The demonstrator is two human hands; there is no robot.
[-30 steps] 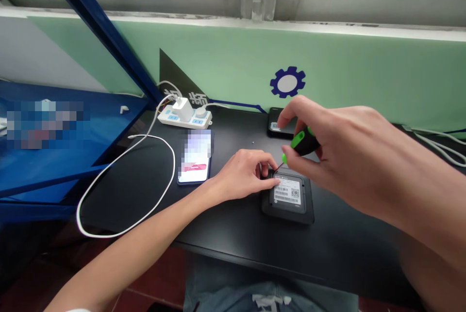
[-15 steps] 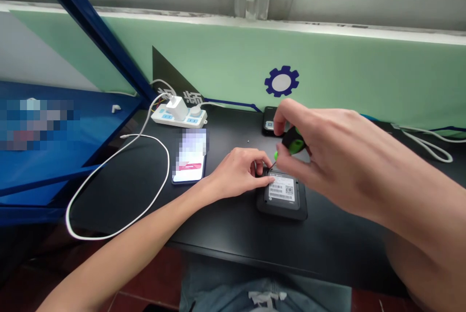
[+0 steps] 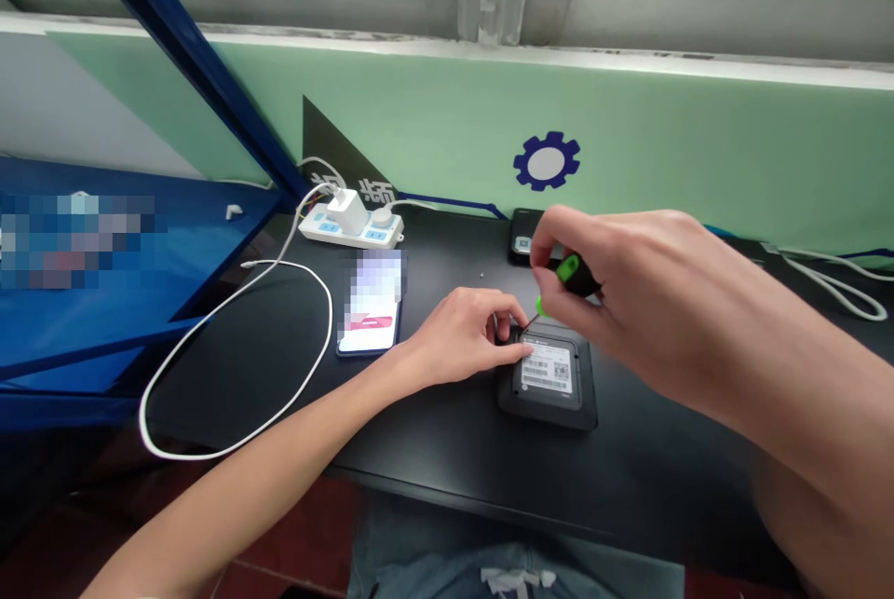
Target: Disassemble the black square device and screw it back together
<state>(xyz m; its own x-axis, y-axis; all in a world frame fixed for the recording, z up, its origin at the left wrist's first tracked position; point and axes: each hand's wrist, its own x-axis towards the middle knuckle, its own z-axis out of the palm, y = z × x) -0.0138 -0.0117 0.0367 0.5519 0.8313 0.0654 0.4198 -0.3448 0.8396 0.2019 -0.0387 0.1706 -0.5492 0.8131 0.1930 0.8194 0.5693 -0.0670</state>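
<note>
Right hand (image 3: pixel 618 273): fingers closed around the screwdriver (image 3: pixel 575 275), tip at the far-left corner of the box (image 3: pixel 547 368) on the surface (image 3: pixel 433 436). Left hand (image 3: pixel 467 333): fingers curled there, grip unclear. Caution: slanted tip may slip, striking them

Soft lt., sheen on desk (image 3: pixel 453 254), btm L v. dim

green wall (image 3: pixel 433 119) with dark-blue gear print (image 3: pixel 522 178) | black table (image 3: pixel 433 441) | slanting blue frame (image 3: pixel 188 59) | red tiled floor (image 3: pixel 293 534)

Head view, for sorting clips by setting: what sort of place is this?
Probably an electronics workbench: a screwdriver held at a labelled black device, and a power strip on the black table.
</note>
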